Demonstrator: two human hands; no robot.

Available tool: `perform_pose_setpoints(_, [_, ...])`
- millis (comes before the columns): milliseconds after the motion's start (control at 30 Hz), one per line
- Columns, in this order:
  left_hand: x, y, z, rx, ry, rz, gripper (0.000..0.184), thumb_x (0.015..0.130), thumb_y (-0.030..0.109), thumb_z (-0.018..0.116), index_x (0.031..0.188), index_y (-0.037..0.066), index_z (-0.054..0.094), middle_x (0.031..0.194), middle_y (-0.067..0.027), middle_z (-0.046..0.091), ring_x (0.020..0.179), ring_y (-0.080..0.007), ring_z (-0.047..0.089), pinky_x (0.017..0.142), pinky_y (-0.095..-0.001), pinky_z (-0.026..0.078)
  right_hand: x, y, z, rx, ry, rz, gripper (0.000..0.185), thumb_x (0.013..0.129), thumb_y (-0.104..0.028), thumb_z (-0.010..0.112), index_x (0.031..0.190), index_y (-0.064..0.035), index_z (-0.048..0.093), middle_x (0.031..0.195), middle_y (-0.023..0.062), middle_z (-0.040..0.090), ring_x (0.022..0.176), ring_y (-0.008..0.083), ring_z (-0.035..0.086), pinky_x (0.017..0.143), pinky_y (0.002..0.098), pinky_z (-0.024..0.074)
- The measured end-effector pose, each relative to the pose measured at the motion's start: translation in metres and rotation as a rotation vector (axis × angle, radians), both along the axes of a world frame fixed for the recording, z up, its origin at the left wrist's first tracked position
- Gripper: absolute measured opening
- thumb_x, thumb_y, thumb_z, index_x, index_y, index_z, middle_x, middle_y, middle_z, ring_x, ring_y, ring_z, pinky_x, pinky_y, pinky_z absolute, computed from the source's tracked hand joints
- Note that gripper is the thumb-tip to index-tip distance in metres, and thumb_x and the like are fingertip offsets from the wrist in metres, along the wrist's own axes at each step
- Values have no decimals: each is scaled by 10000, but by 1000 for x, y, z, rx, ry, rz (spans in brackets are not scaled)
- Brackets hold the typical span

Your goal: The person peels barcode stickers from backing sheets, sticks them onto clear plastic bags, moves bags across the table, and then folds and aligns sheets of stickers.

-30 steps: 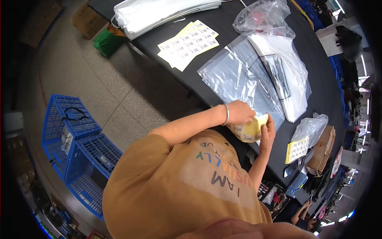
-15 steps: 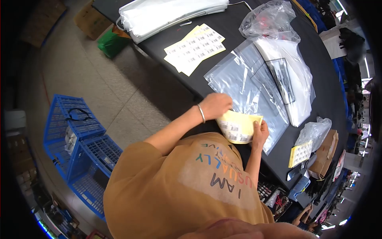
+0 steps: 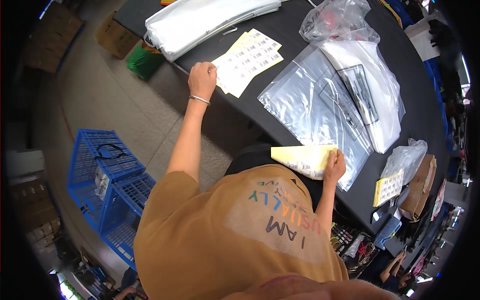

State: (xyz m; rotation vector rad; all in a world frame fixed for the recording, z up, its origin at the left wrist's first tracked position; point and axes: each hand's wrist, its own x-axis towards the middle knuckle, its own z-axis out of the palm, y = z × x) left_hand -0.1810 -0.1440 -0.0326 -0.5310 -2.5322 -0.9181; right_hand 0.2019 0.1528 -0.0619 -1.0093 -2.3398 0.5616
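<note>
My right hand [image 3: 334,167] grips a yellow-backed sheet of barcode labels [image 3: 305,157], bent over so its plain backing shows above a strip of printed labels. This sheet is close to my body, at the table edge. My left hand [image 3: 202,80] is stretched out at the left corner of several overlapping barcode label sheets [image 3: 250,57] lying on the table. Its fingers are curled together; whatever is between them is hidden. Clear plastic bags [image 3: 305,100] lie flat on the table beyond the sheet in my right hand.
White plastic bags [image 3: 210,22] are stacked at the far left of the black table [image 3: 245,112]. More bags [image 3: 367,95] and crumpled plastic [image 3: 340,22] lie right. A label stack [image 3: 388,189] sits near an open carton [image 3: 419,187]. Blue crates [image 3: 107,185] stand on the floor.
My left hand has left the sheet in my right hand and moved up and left to the label sheets on the table. The held sheet is now folded over further.
</note>
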Motion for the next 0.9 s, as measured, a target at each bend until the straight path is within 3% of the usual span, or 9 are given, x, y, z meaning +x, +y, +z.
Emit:
perform_pose_setpoints(300, [0, -10, -4, -3, -227, 79, 115, 751, 187, 693, 818, 94, 683, 867, -117, 601, 879, -304, 575, 778, -410, 468, 0, -1, 3, -4, 18, 2, 255, 877, -181, 604, 1010, 35, 628, 876, 194, 660, 760, 331, 640, 676, 373, 495])
perform_pose_setpoints(400, [6, -6, 1, -190, -111, 50, 148, 738, 208, 706, 835, 98, 692, 918, -124, 592, 911, -313, 563, 786, -410, 470, -1, -1, 1, 2, 17, -1, 249, 878, -181, 603, 1011, 28, 630, 876, 193, 660, 758, 330, 640, 676, 374, 495])
perform_pose_setpoints(500, [1, -3, 2, -290, -200, 65, 166, 726, 223, 714, 842, 104, 696, 933, -127, 584, 912, -318, 557, 788, -413, 472, 0, 0, -1, 6, 15, -10, 244, 879, -180, 601, 1012, 23, 632, 873, 190, 660, 758, 327, 640, 679, 374, 495])
perform_pose_setpoints(667, [-11, 21, 11, -244, -113, -2, 164, 723, 226, 709, 845, 116, 700, 920, -125, 585, 904, -317, 556, 784, -421, 473, 0, -4, 2, -12, 17, -14, 237, 878, -176, 601, 1011, 18, 632, 864, 185, 660, 760, 323, 640, 687, 368, 495])
perform_pose_setpoints(767, [-14, 39, 9, -221, -76, -40, 147, 727, 216, 695, 839, 120, 699, 917, -129, 586, 904, -321, 558, 784, -434, 474, 0, -2, 0, -7, 33, -16, 256, 899, -223, 587, 1030, -7, 628, 838, 159, 659, 734, 276, 629, 674, 339, 476])
perform_pose_setpoints(900, [-18, 50, 14, -396, -283, -4, 152, 731, 219, 691, 846, 119, 696, 925, -123, 587, 926, -315, 559, 803, -442, 471, -3, -4, 3, -40, 45, -24, 207, 879, -168, 594, 990, 2, 637, 856, 165, 662, 753, 309, 638, 686, 357, 493])
